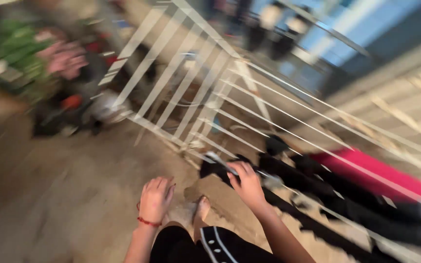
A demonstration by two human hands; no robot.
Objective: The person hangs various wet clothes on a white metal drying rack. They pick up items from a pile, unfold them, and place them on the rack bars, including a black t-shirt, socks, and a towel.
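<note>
The view is blurred by motion. My right hand (247,182) rests on a black garment (313,182) that hangs over the rods of a white folding drying rack (205,92); its fingers curl over the cloth at the rack's near edge. My left hand (155,197), with a red string bracelet at the wrist, hangs free with fingers loosely apart and holds nothing. Below it I see my bare foot (201,209) and black shorts with white stripes (215,246).
A bright pink cloth (381,173) lies on the rack beyond the black garment. A heap of green, pink and dark things (40,63) stands at the far left. The floor (49,195) is bare concrete. A railing and window show at the back.
</note>
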